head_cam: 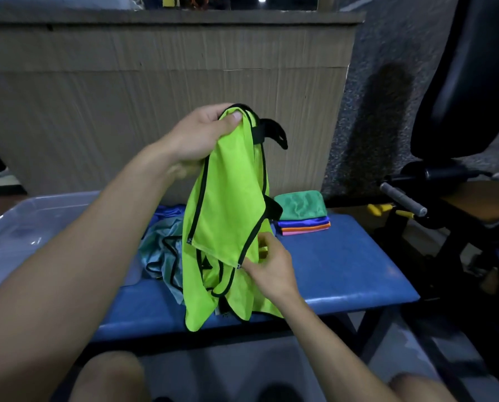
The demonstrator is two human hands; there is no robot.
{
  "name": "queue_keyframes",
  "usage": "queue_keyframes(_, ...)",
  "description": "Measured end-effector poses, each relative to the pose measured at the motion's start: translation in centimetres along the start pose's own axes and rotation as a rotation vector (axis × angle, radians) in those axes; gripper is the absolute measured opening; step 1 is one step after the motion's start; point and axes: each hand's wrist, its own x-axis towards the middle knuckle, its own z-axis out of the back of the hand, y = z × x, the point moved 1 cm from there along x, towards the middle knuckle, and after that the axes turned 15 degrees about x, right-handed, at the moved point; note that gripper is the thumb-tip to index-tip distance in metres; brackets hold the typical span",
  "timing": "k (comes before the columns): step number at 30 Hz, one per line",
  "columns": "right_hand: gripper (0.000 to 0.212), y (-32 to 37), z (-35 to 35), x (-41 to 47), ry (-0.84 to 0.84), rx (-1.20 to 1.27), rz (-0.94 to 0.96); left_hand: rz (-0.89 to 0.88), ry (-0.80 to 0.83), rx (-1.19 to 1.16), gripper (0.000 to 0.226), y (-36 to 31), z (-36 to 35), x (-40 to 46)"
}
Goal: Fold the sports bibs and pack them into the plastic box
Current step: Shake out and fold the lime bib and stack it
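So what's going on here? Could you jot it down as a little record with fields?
held item: neon green bib, black-trimmed, hanging unfolded
left hand: grips the bib's top
right hand: pinches its lower edge
bench: blue, padded
waiting: crumpled light blue bib on the bench
folded stack: green on top, at the bench's far end
plastic box: clear, at the left

Two hands; one neon-green mesh bib with black trim [228,192]; one clear plastic box [24,227]; one stack of folded coloured cloths [303,216]; one crumpled blue-grey bib pile [164,250].
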Motion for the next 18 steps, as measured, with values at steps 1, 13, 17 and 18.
queue_keyframes(1,0.046,-0.3,-0.2,0.4,-0.022,0.036,-0.009,0.0,0.006,-0.008,0.024,0.1,0.1,0.0)
queue_keyframes(13,0.01,-0.8,7.1,4.3,-0.03,0.393,-0.166,0.348,-0.243,0.626,0.024,9.5,3.7,5.0)
queue_keyframes(17,0.042,-1.1,6.8,5.3,-0.022,0.437,-0.319,0.165,-0.106,1.213,0.051,11.9,0.1,2.6)
queue_keyframes(18,0.045,-1.0,6.5,5.4,-0.009,0.433,-0.338,0.023,-0.073,1.067,0.039,12.1,-1.6,1.1)
